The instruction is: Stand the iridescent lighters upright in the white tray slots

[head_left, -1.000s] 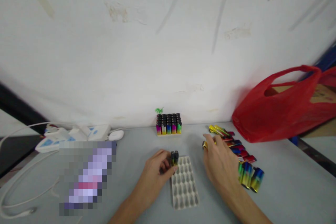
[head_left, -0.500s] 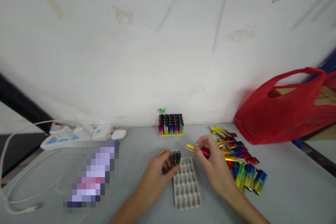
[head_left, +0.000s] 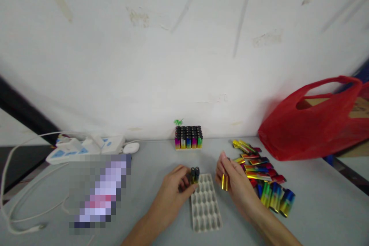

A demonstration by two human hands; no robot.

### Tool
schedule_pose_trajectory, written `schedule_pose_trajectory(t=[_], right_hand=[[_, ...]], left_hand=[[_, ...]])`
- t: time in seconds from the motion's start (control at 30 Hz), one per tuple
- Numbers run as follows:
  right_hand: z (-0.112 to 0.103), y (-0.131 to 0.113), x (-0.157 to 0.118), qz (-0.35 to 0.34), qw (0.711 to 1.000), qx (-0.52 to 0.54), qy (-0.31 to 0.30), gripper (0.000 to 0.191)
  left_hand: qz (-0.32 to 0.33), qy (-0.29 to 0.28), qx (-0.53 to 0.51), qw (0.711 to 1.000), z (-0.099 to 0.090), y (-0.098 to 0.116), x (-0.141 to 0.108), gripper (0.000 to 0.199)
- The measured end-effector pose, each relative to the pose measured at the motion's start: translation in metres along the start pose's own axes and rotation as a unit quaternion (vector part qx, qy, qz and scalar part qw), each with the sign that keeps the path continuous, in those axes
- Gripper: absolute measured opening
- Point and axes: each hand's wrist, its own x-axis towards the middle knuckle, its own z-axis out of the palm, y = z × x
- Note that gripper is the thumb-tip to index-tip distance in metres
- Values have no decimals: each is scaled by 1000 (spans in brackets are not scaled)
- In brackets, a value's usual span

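A pale tray (head_left: 207, 204) with rows of oval hollows lies between my two hands. At its far left corner two black-topped lighters (head_left: 195, 173) stand upright. My left hand (head_left: 178, 186) curls round them, thumb in front and fingers at the left side. To the right of the tray, just above the table, my right hand (head_left: 233, 175) is closed on a shiny lighter (head_left: 225, 183). Its gold end points down out of the fingers, while most of its body is hidden. Loose shiny lighters (head_left: 258, 169) in red, gold, blue and green lie in a heap beside my right hand.
A block of black-topped colourful lighters (head_left: 188, 138) stands upright near the wall. A red plastic bag (head_left: 314, 123) sits at the back right. On the left are a white power strip (head_left: 86, 148), cables (head_left: 7, 184) and a pixelated flat object (head_left: 103, 192).
My right hand has turned the lighter from lying sideways, gold end to the left, to gold end down. My left hand and the two lighters stay at the tray's corner.
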Motion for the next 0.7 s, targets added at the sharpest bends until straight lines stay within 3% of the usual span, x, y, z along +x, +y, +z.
schedule_pose_trajectory(t=[0.13, 0.3, 0.47, 0.7], right_hand=[[2, -2, 1, 2, 997, 49, -57, 69], [2, -2, 0, 91, 988, 59, -109, 76], [4, 1, -3, 58, 995, 20, -83, 70], [9, 1, -3, 41, 995, 60, -69, 66]], left_hand=[[2, -2, -7, 1000, 0, 1, 0, 18], [-5, -2, -10, 1000, 0, 1, 0, 18], [4, 3, -8, 1000, 1, -1, 0, 17], [-2, -1, -2, 1000, 0, 1, 0, 18]])
